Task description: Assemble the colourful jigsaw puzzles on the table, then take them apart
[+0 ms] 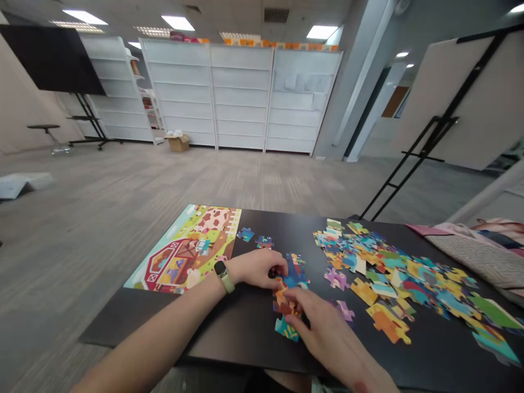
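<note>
Several joined jigsaw puzzle pieces lie flat on the black table, blue at the top, orange-brown in the middle and teal at the bottom. My left hand, with a watch on its wrist, is closed with curled fingers on the left edge of an orange puzzle piece. From the right, the thumb and fingers of my right hand close on the orange-brown part of the same strip. My fingers partly hide these pieces. A teal puzzle piece shows below them.
A large heap of loose puzzle pieces spreads over the right side of the table. Two blue pieces lie beyond my left hand. A farm picture sheet lies at left. A fabric bag rests at the right edge.
</note>
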